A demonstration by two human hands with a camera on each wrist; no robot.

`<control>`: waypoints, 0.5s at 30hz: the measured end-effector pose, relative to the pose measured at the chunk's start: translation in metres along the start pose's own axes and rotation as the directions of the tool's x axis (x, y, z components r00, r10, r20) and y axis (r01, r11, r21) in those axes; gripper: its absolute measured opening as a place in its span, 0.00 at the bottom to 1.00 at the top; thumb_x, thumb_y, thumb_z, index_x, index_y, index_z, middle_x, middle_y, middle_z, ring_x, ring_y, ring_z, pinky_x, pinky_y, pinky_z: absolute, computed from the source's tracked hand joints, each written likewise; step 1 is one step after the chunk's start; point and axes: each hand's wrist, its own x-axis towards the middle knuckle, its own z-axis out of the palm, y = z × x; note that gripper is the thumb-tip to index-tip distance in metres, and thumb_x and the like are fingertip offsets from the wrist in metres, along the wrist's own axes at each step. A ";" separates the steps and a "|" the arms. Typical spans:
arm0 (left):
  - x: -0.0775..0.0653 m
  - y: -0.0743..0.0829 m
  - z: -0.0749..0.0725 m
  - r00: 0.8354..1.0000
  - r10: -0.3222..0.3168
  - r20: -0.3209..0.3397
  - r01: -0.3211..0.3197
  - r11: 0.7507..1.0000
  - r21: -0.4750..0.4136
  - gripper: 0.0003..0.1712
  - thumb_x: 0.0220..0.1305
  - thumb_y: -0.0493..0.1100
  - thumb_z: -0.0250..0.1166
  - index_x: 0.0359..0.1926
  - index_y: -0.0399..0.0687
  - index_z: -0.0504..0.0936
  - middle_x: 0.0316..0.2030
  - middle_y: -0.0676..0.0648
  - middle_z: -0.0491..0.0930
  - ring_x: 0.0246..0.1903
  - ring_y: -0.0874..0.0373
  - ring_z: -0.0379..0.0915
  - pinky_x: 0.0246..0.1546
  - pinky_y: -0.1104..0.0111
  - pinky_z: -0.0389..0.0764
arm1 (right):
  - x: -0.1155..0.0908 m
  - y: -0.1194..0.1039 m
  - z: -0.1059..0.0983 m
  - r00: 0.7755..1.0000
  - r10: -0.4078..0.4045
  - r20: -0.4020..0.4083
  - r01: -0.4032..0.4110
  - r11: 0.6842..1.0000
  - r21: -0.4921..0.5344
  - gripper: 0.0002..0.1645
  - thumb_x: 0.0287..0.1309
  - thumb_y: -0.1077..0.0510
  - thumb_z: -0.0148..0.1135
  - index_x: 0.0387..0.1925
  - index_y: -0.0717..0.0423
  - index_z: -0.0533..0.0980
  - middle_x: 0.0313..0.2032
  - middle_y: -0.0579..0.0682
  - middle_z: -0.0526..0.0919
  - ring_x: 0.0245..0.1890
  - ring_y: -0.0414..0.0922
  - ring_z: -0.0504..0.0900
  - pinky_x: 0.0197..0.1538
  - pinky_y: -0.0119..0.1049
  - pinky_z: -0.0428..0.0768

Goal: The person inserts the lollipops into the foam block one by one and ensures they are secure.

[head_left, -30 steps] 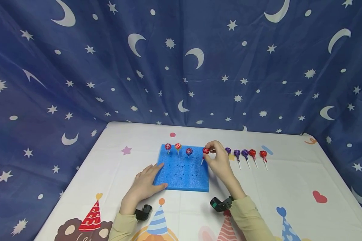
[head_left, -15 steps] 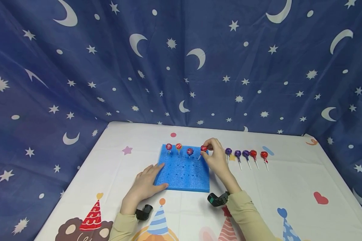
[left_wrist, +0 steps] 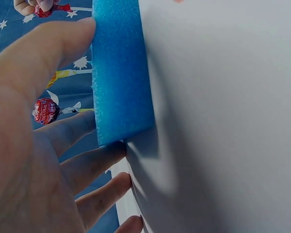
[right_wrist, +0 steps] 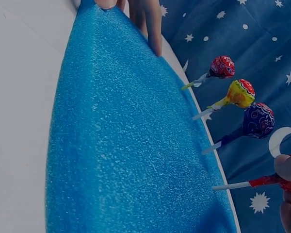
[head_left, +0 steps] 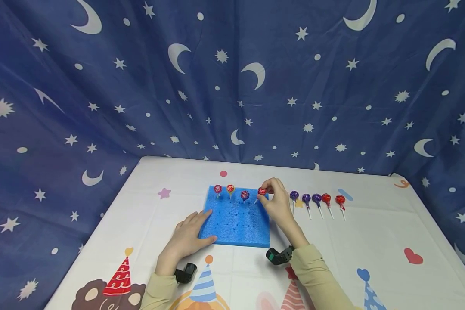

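A blue foam board (head_left: 232, 236) dotted with small holes lies on the table. My left hand (head_left: 186, 236) rests along its left edge, fingers spread, thumb on the near edge. My right hand (head_left: 280, 207) pinches a red lollipop (head_left: 261, 191) by its wrapped head over the board's far right. In the right wrist view the white stick (right_wrist: 233, 186) of that lollipop meets the board's surface; how deep it sits I cannot tell. Standing in the far row are a red lollipop (right_wrist: 222, 67), a yellow-and-red lollipop (right_wrist: 241, 93) and a dark blue lollipop (right_wrist: 259, 120).
Right of the board lies a row of purple lollipops (head_left: 316, 198) and red lollipops (head_left: 340, 199), sticks toward the near side. The white tablecloth (head_left: 372, 241) has printed party figures. A blue curtain (head_left: 201, 107) with moons and stars hangs behind the table.
My right hand has shifted slightly left and away with the red lollipop, then stayed nearly still. The left hand keeps its place on the board.
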 end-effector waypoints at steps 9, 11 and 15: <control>0.000 0.001 0.000 1.000 -0.007 0.007 0.007 1.000 -0.003 0.45 0.56 0.56 0.68 0.71 0.50 0.62 0.70 0.39 0.62 0.71 0.37 0.53 0.65 0.37 0.56 | -0.002 0.001 0.003 0.999 -0.031 -0.009 0.031 0.999 0.015 0.18 0.47 0.71 0.70 0.36 0.58 0.71 0.38 0.54 0.77 0.41 0.50 0.79 0.50 0.46 0.80; 0.000 0.000 0.000 1.000 -0.006 0.006 0.006 1.000 -0.003 0.45 0.56 0.56 0.68 0.71 0.50 0.62 0.70 0.39 0.62 0.71 0.37 0.53 0.65 0.37 0.56 | -0.002 0.001 0.003 0.999 -0.037 -0.007 0.037 0.999 0.022 0.18 0.46 0.72 0.70 0.36 0.59 0.71 0.38 0.55 0.77 0.41 0.50 0.79 0.49 0.46 0.80; 0.000 0.000 0.000 1.000 -0.006 0.006 0.006 1.000 -0.007 0.45 0.56 0.56 0.68 0.71 0.50 0.62 0.70 0.40 0.63 0.71 0.37 0.53 0.65 0.38 0.56 | -0.002 -0.001 0.003 0.999 -0.037 0.001 0.036 0.999 0.028 0.17 0.47 0.72 0.69 0.37 0.59 0.72 0.38 0.54 0.77 0.41 0.49 0.79 0.50 0.44 0.79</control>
